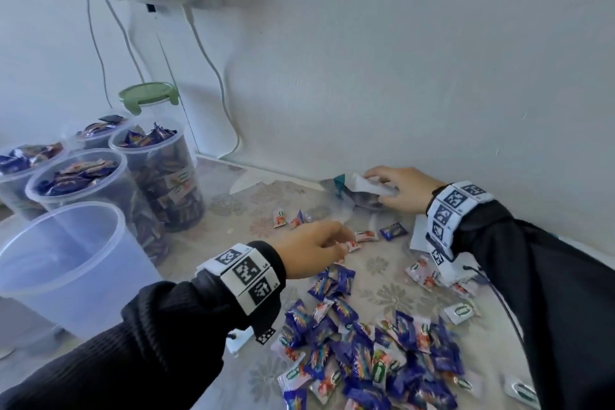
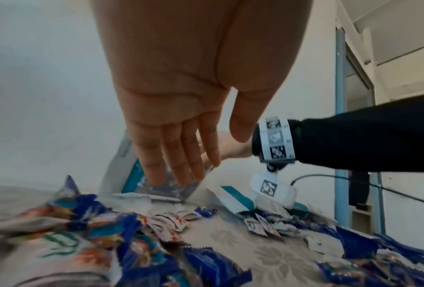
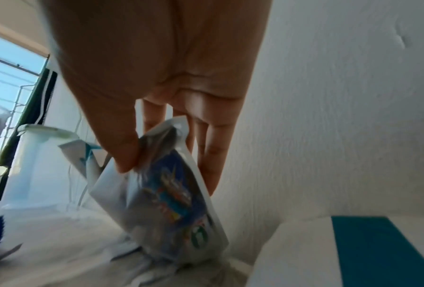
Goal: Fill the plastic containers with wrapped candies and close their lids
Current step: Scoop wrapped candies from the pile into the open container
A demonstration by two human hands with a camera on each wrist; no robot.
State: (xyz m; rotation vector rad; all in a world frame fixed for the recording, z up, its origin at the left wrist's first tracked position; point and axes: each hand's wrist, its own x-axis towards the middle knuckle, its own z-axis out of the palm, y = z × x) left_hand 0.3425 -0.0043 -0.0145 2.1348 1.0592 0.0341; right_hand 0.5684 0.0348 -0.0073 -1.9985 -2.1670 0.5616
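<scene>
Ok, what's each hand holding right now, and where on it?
The right hand pinches the candy bag at its top edge, thumb against fingers. The left hand holds nothing, fingers straight over the loose wrapped candies.

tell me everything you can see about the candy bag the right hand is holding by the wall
The crumpled white plastic candy bag looks glossy, with a blue and multicoloured print on its face and a teal patch on a torn flap. It stands tilted on the flower-patterned tabletop, close to the white wall. The right hand pinches its top edge, thumb in front and fingers behind. Its contents are not visible.
</scene>
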